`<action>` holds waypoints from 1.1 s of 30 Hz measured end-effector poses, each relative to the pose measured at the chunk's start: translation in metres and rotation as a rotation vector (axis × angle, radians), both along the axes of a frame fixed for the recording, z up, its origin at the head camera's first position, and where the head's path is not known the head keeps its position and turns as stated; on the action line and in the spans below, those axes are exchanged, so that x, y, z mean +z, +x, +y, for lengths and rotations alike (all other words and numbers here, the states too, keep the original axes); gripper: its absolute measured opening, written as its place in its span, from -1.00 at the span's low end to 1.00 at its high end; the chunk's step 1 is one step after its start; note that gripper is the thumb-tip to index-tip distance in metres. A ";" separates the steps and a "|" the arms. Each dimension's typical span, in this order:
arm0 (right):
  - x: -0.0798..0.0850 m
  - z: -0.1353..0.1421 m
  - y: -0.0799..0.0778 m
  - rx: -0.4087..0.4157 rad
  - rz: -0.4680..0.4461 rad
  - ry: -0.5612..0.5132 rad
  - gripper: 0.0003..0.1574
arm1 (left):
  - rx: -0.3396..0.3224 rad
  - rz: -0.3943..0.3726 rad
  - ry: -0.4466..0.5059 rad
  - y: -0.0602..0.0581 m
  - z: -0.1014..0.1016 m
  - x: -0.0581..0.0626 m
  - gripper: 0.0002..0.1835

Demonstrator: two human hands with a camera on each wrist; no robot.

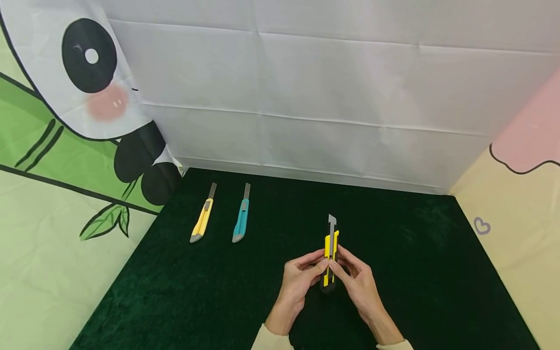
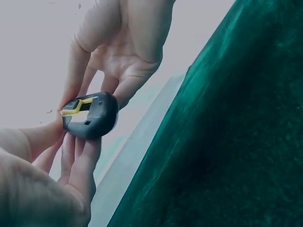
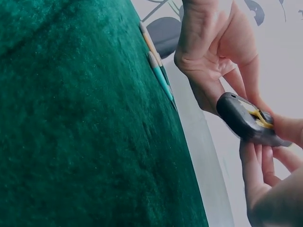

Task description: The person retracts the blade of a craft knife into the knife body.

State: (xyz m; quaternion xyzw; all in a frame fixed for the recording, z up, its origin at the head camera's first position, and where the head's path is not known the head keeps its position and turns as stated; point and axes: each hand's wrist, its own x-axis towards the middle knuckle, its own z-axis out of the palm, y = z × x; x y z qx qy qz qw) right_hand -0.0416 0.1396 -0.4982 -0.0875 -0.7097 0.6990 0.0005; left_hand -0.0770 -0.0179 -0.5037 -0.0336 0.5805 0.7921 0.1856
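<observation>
The left hand [image 1: 302, 277] and right hand [image 1: 356, 277] are both clamped on a yellow-and-black plastic utility knife [image 1: 330, 257] with its blade out, held above the green velvet worktop [image 1: 415, 272]. Judged step: working the slider, which needs a thumb push. Open room lies at three o'clock; a yellow cutter [image 1: 202, 218] and a teal cutter [image 1: 241, 219] lie at ten.

Head view is bright and evenly lit, light soft and diffuse; barely a shadow under the hands [image 1: 328, 282] on the dark cloth [image 1: 393, 272]; no glare on the white backdrop [image 1: 306, 97], its creases sharp; straight lines bow slightly toward the edges; both wrist views are dimmer, washed with a cool tint; nearest fingers [image 2: 28, 189] smear soft; the knife [image 3: 246, 120] stays fairly crisp.
</observation>
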 end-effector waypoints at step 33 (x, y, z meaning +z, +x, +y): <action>-0.001 -0.016 0.019 0.052 -0.011 0.020 -0.07 | -0.051 0.001 -0.009 0.009 -0.022 0.008 -0.65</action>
